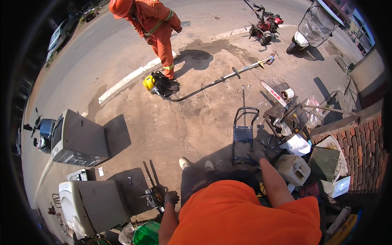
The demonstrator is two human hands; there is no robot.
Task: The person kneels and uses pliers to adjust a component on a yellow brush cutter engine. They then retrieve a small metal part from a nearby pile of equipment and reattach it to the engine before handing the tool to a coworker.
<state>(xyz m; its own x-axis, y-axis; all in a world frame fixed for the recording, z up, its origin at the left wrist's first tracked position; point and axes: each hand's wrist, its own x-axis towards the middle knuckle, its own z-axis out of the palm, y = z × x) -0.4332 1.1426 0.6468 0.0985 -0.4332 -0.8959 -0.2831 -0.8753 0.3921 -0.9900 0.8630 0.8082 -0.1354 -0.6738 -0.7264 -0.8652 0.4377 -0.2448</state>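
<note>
My left hand (171, 197) hangs low beside a chainsaw-like machine (153, 197), whose long dark blade points away from me. Whether the fingers touch its handle I cannot tell. On the right, my right hand (257, 156) reaches down at the near end of a dark tubular metal frame (243, 134) with a blue panel. Its fingers are too small and dark to show whether they grip the frame. Several small tools (266, 146) lie on the ground just beyond that hand. A whitish jerrycan (293, 169) stands to its right.
A person in orange workwear (157, 32) stands ahead beside a brush cutter (163, 85) with a long shaft. Two white appliances (79, 139) stand at left, near a green basket (147, 233). Right: a chainsaw bar (274, 94), scattered parts, a brick wall (359, 151). Farther off, a red tiller (267, 25).
</note>
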